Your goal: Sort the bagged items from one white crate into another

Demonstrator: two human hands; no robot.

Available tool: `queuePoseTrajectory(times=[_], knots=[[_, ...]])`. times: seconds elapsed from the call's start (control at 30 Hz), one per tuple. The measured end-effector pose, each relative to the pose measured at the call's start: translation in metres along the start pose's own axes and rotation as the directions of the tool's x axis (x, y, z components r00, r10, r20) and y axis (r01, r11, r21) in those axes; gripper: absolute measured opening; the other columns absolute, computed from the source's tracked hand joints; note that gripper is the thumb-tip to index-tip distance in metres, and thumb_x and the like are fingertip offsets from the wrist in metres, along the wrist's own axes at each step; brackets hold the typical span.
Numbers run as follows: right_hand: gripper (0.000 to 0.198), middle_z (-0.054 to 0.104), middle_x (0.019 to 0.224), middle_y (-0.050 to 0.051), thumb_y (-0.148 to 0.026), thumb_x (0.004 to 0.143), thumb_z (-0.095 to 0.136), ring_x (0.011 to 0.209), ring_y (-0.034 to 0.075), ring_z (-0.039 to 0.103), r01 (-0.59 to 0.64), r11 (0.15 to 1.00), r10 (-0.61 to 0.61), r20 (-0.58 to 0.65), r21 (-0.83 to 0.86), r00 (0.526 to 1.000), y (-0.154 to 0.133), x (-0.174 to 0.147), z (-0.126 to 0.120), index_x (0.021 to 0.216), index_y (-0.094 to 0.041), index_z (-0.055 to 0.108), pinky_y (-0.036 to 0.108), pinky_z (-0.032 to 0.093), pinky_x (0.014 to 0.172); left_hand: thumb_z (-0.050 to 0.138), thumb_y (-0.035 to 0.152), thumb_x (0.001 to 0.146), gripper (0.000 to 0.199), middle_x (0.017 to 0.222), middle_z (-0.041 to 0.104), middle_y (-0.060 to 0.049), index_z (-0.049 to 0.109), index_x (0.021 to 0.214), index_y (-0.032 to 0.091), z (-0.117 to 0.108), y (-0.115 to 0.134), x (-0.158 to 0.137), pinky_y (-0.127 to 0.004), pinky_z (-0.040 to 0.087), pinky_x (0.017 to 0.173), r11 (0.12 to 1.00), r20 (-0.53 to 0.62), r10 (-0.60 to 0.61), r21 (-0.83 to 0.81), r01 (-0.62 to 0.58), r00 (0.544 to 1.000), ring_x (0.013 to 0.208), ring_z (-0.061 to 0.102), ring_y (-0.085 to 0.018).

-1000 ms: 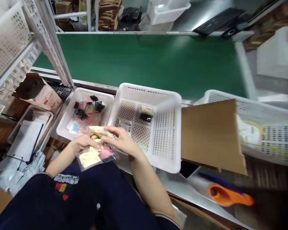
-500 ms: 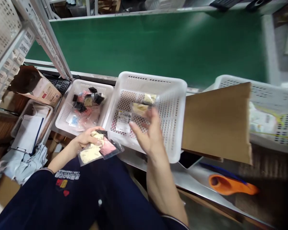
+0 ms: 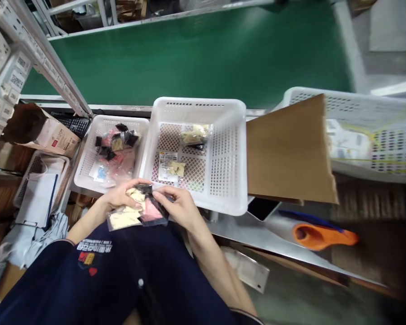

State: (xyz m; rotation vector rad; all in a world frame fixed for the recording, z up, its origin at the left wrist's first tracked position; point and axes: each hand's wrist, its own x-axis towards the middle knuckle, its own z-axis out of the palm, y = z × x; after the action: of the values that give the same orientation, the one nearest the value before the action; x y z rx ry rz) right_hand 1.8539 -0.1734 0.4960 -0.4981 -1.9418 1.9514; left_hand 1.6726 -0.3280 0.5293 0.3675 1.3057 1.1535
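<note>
Above my lap, my left hand (image 3: 120,196) is closed around several small clear plastic packets (image 3: 125,219) with cream, pink and black contents. My right hand (image 3: 181,207) meets them from the other side, its thumb and fingers pinching the edge of a pink-and-black packet (image 3: 153,210). Just beyond is a white basket (image 3: 228,153). Cream packets (image 3: 196,133) lie towards its back, with something dark beneath them. Another cream packet (image 3: 177,169) partly covers a printed white label (image 3: 164,164) on the basket floor.
To the left, a smaller white basket (image 3: 84,167) holds black, pink and cream packets. A cardboard flap (image 3: 287,153) stands on the right, near an orange-handled tool (image 3: 320,237). A green conveyor belt (image 3: 196,63) runs behind. An open carton (image 3: 50,135) and keyboard (image 3: 71,123) are far left.
My right hand has come back from over the middle basket to the packets in my left hand. Cream packets now rest in that basket, one on the label. The view has shifted slightly.
</note>
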Motion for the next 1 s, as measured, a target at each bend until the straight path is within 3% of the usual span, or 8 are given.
queuePoseTrajectory(times=[0.13,0.27,0.37,0.43,0.5,0.73,0.87,1.0], knots=[[0.033,0.081,0.086,0.006,-0.052,0.103,0.072,0.081,0.027,0.077,0.095,0.988,-0.127,-0.29,-0.125,0.949,-0.008,-0.008,-0.013,0.088,-0.024,0.082,0.04,0.064,0.08,0.107,0.018,0.051,0.091,0.101,0.08,-0.005,0.076,0.137,0.02,0.0,-0.003,-0.001,-0.025,0.057,0.072,0.998,0.035,-0.008,-0.062,0.01,0.999,0.08,0.073,-0.019],[0.056,0.078,0.132,0.018,-0.067,0.098,0.078,0.122,0.038,0.075,0.038,0.944,-0.247,-0.627,-0.327,0.739,0.003,-0.002,-0.038,0.129,-0.019,0.079,0.057,0.062,0.111,0.107,0.022,0.057,0.082,0.085,0.077,-0.003,0.075,0.133,0.017,-0.002,-0.008,-0.003,-0.023,0.052,0.061,0.995,0.082,-0.06,-0.075,0.066,0.995,0.065,0.069,-0.016],[0.112,0.048,0.173,0.026,-0.076,0.089,0.084,0.15,0.044,0.059,0.024,0.952,-0.169,-0.457,-0.306,0.874,0.011,-0.004,-0.037,0.176,-0.02,0.041,0.064,0.057,0.118,0.107,0.02,0.054,0.084,0.09,0.077,-0.002,0.072,0.131,0.019,0.001,-0.009,-0.001,-0.022,0.053,0.061,0.991,0.008,0.042,-0.13,-0.04,0.999,0.066,0.07,-0.015],[0.109,0.053,0.17,0.024,-0.074,0.091,0.082,0.142,0.041,0.067,0.021,0.987,-0.042,-0.128,-0.158,0.991,0.012,-0.011,-0.021,0.178,-0.024,0.039,0.058,0.065,0.108,0.107,0.021,0.053,0.085,0.094,0.077,-0.002,0.07,0.13,0.019,0.004,-0.009,0.002,-0.023,0.055,0.064,0.977,-0.065,0.134,-0.16,-0.143,0.989,0.069,0.071,-0.015],[0.086,0.066,0.159,0.02,-0.067,0.097,0.079,0.134,0.036,0.072,0.007,0.998,-0.002,0.081,-0.063,0.997,0.011,-0.017,0.0,0.168,-0.025,0.055,0.052,0.066,0.107,0.105,0.024,0.054,0.079,0.092,0.076,-0.001,0.069,0.123,0.018,0.009,-0.011,0.005,-0.022,0.055,0.065,0.964,-0.149,0.195,-0.152,-0.218,0.969,0.07,0.07,-0.014],[0.056,0.075,0.15,0.013,-0.047,0.098,0.077,0.136,0.035,0.073,0.075,0.995,-0.073,0.038,-0.063,0.997,0.007,-0.012,0.03,0.15,-0.025,0.074,0.052,0.058,0.121,0.104,0.039,0.068,0.059,0.087,0.07,0.002,0.069,0.109,0.017,0.024,-0.022,-0.001,-0.02,0.052,0.069,0.944,-0.356,0.331,0.109,-0.313,0.874,0.075,0.063,-0.012],[0.032,0.084,0.101,0.009,-0.045,0.102,0.072,0.081,0.027,0.08,0.079,0.993,-0.074,0.057,-0.088,0.996,0.002,-0.012,0.01,0.121,-0.023,0.086,0.042,0.067,0.079,0.106,0.047,0.065,0.064,0.086,0.072,0.0,0.072,0.109,0.016,0.022,-0.028,-0.009,-0.022,0.05,0.066,0.97,-0.21,0.242,0.082,-0.23,0.947,0.071,0.062,-0.012],[0.035,0.082,0.101,0.011,-0.053,0.104,0.072,0.072,0.025,0.078,0.153,0.967,-0.204,-0.258,-0.204,0.944,0.0,-0.008,-0.032,0.116,-0.024,0.087,0.042,0.068,0.072,0.103,0.047,0.072,0.058,0.082,0.071,0.001,0.075,0.114,0.017,0.015,-0.034,-0.008,-0.022,0.045,0.062,0.972,-0.289,0.236,0.064,-0.227,0.928,0.064,0.058,-0.01]])
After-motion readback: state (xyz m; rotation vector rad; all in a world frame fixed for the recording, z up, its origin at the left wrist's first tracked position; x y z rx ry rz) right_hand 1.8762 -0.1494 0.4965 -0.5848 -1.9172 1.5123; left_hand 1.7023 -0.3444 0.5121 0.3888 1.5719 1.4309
